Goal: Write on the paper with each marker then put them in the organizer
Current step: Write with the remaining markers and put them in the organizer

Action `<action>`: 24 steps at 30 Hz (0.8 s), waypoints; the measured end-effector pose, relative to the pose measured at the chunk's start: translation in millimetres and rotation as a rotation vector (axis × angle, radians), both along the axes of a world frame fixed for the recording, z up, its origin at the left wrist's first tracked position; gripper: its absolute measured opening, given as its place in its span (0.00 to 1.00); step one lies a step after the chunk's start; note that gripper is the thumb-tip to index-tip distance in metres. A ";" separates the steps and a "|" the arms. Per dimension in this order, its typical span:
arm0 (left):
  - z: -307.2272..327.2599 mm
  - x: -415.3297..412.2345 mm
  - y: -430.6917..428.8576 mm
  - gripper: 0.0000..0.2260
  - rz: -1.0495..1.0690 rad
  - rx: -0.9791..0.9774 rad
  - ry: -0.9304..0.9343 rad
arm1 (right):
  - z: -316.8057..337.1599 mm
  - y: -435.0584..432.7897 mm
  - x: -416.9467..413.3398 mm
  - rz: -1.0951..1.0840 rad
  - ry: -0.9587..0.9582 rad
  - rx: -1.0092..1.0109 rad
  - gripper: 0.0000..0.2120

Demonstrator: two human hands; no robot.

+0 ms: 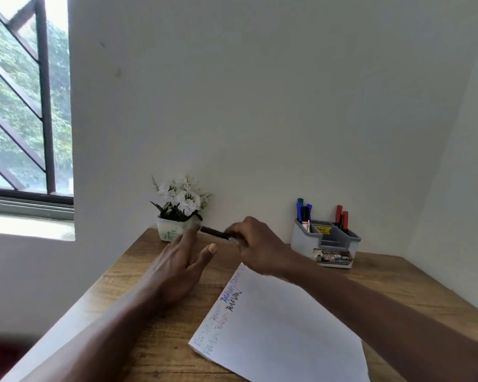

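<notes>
My right hand point(255, 244) grips a dark marker point(214, 232) above the wooden desk, the marker pointing left toward the flower pot. Just left of it my left hand point(181, 261) hovers with straight fingers, fingertips close to the marker's end. A white sheet of paper point(282, 326) lies on the desk in front of me, with several coloured and black words along its left edge. The grey organizer point(326, 239) stands at the back right and holds blue, green, black and red markers upright.
A white pot of white flowers point(178, 213) stands against the wall at the back left of the wooden desk point(160, 348). A small printed box point(334, 257) lies in front of the organizer. White walls close the desk at the back and right; a window is at left.
</notes>
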State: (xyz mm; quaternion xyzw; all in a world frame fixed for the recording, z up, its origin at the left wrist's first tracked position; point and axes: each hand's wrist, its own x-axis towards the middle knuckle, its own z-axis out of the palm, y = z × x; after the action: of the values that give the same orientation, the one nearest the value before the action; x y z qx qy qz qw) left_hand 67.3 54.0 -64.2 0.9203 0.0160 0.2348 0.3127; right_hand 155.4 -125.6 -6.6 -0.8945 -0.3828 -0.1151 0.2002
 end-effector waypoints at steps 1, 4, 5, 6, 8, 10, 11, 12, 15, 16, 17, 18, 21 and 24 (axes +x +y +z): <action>2.9 -1.4 -2.3 0.31 -0.025 0.005 -0.077 | -3.4 -11.9 -7.0 0.004 -0.008 0.003 0.18; 8.3 -7.0 -9.5 0.25 -0.106 0.056 -0.215 | -17.8 -41.4 -26.2 0.024 -0.044 0.043 0.14; 8.6 -8.8 -13.2 0.20 -0.128 0.077 -0.238 | -23.3 -48.8 -31.1 0.026 -0.061 0.059 0.14; 9.6 -11.2 -17.8 0.15 -0.148 0.083 -0.255 | -28.4 -54.5 -35.4 0.021 -0.084 0.061 0.17; 10.9 -15.6 -27.2 0.07 -0.211 0.036 -0.252 | -37.5 -62.8 -38.3 0.000 -0.173 0.049 0.21; 10.4 -16.5 -33.7 0.05 -0.263 -0.025 -0.234 | -43.5 -69.5 -39.6 0.002 -0.247 0.055 0.21; 9.8 -16.7 -35.2 0.05 -0.276 -0.054 -0.228 | -45.4 -71.2 -40.4 0.014 -0.267 0.058 0.19; 9.3 -16.8 -35.6 0.05 -0.286 -0.085 -0.221 | -47.1 -71.6 -41.8 0.026 -0.280 0.061 0.18; 10.9 -16.8 -39.2 0.04 -0.307 -0.159 -0.206 | -50.3 -72.0 -47.3 0.039 -0.310 0.076 0.19; 11.5 -17.2 -41.1 0.04 -0.322 -0.174 -0.198 | -50.9 -72.7 -48.6 0.034 -0.329 0.082 0.20; 12.2 -17.9 -42.7 0.04 -0.339 -0.187 -0.188 | -50.8 -73.1 -49.9 0.024 -0.353 0.083 0.20; 11.6 -17.5 -42.8 0.04 -0.351 -0.198 -0.182 | -51.3 -73.1 -50.8 0.016 -0.370 0.079 0.19; 8.5 -14.2 -36.6 0.03 -0.346 -0.237 -0.182 | -52.7 -70.0 -49.4 0.008 -0.360 0.110 0.15; 7.0 -13.3 -32.1 0.04 -0.323 -0.251 -0.185 | -55.1 -67.3 -47.2 0.000 -0.341 0.135 0.18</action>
State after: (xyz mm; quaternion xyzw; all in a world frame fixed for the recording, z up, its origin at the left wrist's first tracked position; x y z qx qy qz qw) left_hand 53.9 21.9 -57.2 0.8393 -0.1313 0.2614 0.4583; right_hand 108.2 -192.9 -61.8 -0.8466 -0.4026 -0.2905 0.1920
